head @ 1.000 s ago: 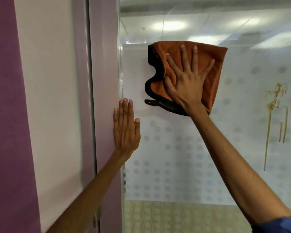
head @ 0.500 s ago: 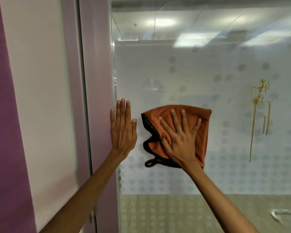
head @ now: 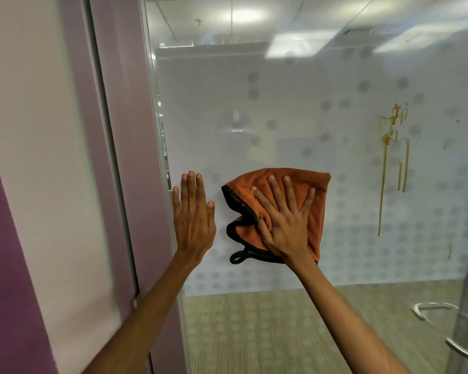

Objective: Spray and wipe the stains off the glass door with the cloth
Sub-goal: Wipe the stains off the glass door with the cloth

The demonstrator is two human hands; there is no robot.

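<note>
Head view: the right hand point(head: 284, 225) lies flat with fingers spread wide, pressing the orange cloth point(head: 303, 184) against the glass door point(head: 281, 117). The left hand point(head: 193, 217) is open, palm flat on the glass near the door's left edge, just beside the cloth. Brown-yellow stains point(head: 389, 141) run down the glass well to the right, apart from the cloth.

A single head-worn view faces forward, close up to the glass door point(head: 295, 117), both forearms reaching in from below.

Cloth point(head: 316, 201) left of stains point(head: 392, 147)
</note>
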